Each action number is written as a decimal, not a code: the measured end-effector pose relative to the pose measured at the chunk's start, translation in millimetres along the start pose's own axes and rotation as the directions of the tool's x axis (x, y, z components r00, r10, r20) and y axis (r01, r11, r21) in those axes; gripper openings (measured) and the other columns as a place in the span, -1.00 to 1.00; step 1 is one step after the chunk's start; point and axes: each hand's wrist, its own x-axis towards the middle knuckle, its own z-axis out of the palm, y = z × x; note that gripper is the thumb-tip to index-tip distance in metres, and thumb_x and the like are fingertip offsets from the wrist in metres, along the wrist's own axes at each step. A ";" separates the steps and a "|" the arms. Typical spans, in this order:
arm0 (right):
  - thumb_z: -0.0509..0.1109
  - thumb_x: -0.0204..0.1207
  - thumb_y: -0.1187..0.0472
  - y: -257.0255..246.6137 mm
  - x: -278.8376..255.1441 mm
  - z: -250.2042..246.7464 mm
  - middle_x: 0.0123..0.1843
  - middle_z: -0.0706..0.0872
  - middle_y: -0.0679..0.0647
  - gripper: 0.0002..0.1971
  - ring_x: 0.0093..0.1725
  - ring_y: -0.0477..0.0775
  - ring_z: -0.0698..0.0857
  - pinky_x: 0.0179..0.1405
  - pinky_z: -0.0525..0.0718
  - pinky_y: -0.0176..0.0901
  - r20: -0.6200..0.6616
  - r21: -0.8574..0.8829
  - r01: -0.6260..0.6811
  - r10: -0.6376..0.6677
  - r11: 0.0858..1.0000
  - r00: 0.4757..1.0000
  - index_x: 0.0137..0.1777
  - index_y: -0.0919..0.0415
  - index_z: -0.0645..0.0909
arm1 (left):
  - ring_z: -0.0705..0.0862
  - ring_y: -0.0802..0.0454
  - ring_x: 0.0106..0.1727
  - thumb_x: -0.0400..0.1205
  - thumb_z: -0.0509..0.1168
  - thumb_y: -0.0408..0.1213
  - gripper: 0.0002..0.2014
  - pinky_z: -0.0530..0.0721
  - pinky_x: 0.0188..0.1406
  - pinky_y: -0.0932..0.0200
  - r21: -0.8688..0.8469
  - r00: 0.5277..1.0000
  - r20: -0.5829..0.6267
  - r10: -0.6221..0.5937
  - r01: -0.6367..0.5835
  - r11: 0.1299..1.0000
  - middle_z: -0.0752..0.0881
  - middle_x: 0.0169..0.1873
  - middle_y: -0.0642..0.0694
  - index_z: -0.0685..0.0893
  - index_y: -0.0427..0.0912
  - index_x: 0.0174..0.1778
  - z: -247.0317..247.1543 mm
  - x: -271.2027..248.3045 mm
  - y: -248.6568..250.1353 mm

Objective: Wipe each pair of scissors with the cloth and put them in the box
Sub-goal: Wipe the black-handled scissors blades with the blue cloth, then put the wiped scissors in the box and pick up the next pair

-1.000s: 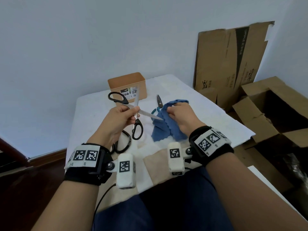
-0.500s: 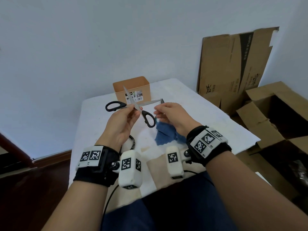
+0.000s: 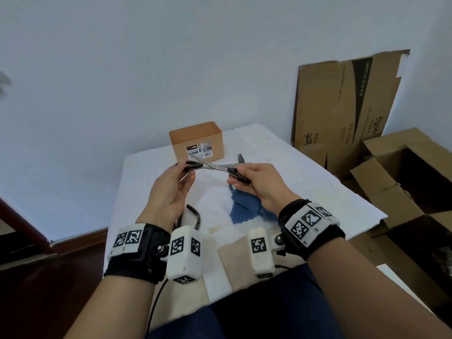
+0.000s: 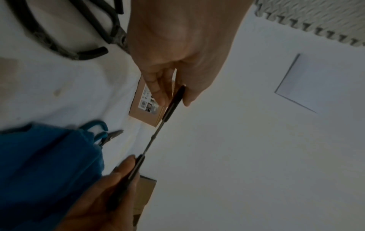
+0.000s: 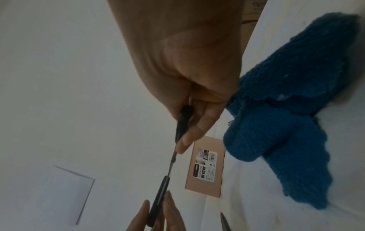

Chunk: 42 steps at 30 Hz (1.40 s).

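A black-handled pair of scissors (image 3: 215, 166) hangs in the air over the white table (image 3: 305, 182), its blades spread wide. My left hand (image 3: 187, 168) pinches one handle and my right hand (image 3: 236, 173) pinches the other. The wrist views show the same grips: left hand (image 4: 173, 100) and right hand (image 5: 183, 140), with the scissors (image 5: 171, 162) edge-on between them. The blue cloth (image 3: 244, 206) sits bunched under my right hand; I cannot tell whether that hand's lower fingers hold it. The open orange box (image 3: 195, 140) stands at the table's far edge, just behind the scissors.
A larger black-handled pair of scissors (image 3: 193, 216) lies on the table under my left wrist. Small teal-handled snips (image 3: 241, 157) lie beyond the cloth. Flattened cardboard (image 3: 342, 113) leans on the wall, and open cartons (image 3: 403, 182) stand on the floor to the right.
My right hand left the cloth and took one handle of the scissors. My left hand shifted from near the pivot to the other handle, and the blades now spread wide.
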 end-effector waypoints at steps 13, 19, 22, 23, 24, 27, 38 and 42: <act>0.28 0.66 0.39 -5.2 6.2 5.4 0.02 0.78 0.16 -0.75 -0.19 -0.02 0.79 -0.18 0.73 -0.31 -0.112 -0.232 0.253 -0.284 0.939 0.952 0.29 0.28 0.64 | 0.84 0.05 -0.04 0.66 0.33 -0.52 -0.75 0.80 -0.03 0.29 0.272 0.953 0.225 -0.204 0.140 0.952 0.84 -0.04 -0.21 0.70 -0.39 0.26 9.7 -11.5 -6.6; 0.40 0.58 0.27 -3.9 3.0 6.8 0.17 0.53 0.05 -0.86 -0.06 0.10 0.77 -0.02 0.77 -0.14 -0.055 -0.550 0.384 -0.491 0.742 0.870 -0.05 -0.03 0.59 | 0.85 0.00 -0.01 0.63 0.33 -0.59 -0.78 0.79 -0.07 0.30 0.258 0.954 0.248 -0.167 0.101 0.961 0.86 -0.10 -0.21 0.69 -0.46 0.19 17.9 -12.8 -11.7; 0.44 0.55 0.19 -1.9 3.3 8.5 0.11 0.58 0.05 -0.92 -0.05 0.08 0.73 0.11 0.71 0.01 0.029 -0.639 0.369 -0.458 0.675 0.889 -0.04 -0.02 0.64 | 0.83 -0.06 0.05 0.62 0.33 -0.61 -0.77 0.80 -0.02 0.25 0.262 0.957 0.253 -0.140 0.071 0.962 0.84 -0.06 -0.26 0.66 -0.47 0.20 17.7 -11.5 -13.3; 0.45 0.54 0.17 -1.4 3.8 9.1 0.11 0.61 0.05 -0.89 -0.05 0.03 0.70 0.12 0.69 -0.07 0.051 -0.672 0.362 -0.447 0.646 0.893 0.05 0.03 0.66 | 0.83 -0.08 0.06 0.62 0.34 -0.62 -0.77 0.80 -0.02 0.24 0.274 0.957 0.259 -0.134 0.061 0.960 0.83 -0.04 -0.27 0.66 -0.47 0.19 18.3 -11.6 -13.6; 0.45 0.54 0.17 -1.3 4.4 9.7 0.11 0.63 0.05 -0.82 -0.05 -0.03 0.66 0.12 0.65 -0.17 0.069 -0.705 0.356 -0.441 0.613 0.895 0.13 0.07 0.66 | 0.82 -0.09 0.07 0.62 0.34 -0.62 -0.79 0.80 -0.02 0.23 0.287 0.956 0.264 -0.129 0.050 0.957 0.83 -0.04 -0.28 0.66 -0.46 0.17 18.9 -11.6 -14.1; 0.47 0.53 0.12 -4.6 3.5 14.5 0.12 0.69 0.03 -0.65 -0.01 -0.08 0.61 0.00 0.56 -0.28 0.091 -0.745 0.326 -0.397 0.581 0.914 0.30 0.11 0.59 | 0.83 -0.07 0.05 0.62 0.34 -0.61 -0.86 0.80 -0.01 0.24 0.329 0.955 0.275 -0.108 0.013 0.944 0.83 -0.04 -0.26 0.67 -0.40 0.07 19.7 -11.3 -14.7; 0.50 0.50 0.11 2.3 9.3 8.1 0.01 0.76 0.04 -0.53 0.01 0.06 0.73 0.04 0.66 -0.09 0.006 -0.718 0.166 -0.232 0.676 0.973 0.36 0.17 0.48 | 0.80 0.00 0.01 0.58 0.47 -0.48 -0.84 0.77 0.04 0.21 0.587 0.941 0.322 -0.107 -0.109 0.802 0.82 -0.05 -0.19 0.69 -0.24 0.03 24.5 -6.8 -12.4; 0.52 0.50 0.18 3.3 18.2 7.4 0.00 0.80 0.11 -0.64 0.01 0.11 0.77 0.16 0.71 0.11 -0.054 -0.662 0.167 -0.268 0.731 0.962 0.27 0.15 0.58 | 0.73 0.00 0.04 0.64 0.42 -0.43 -0.89 0.78 0.06 0.20 0.606 0.947 0.301 -0.111 -0.100 0.789 0.75 0.06 -0.16 0.71 -0.25 0.06 26.1 0.1 -9.9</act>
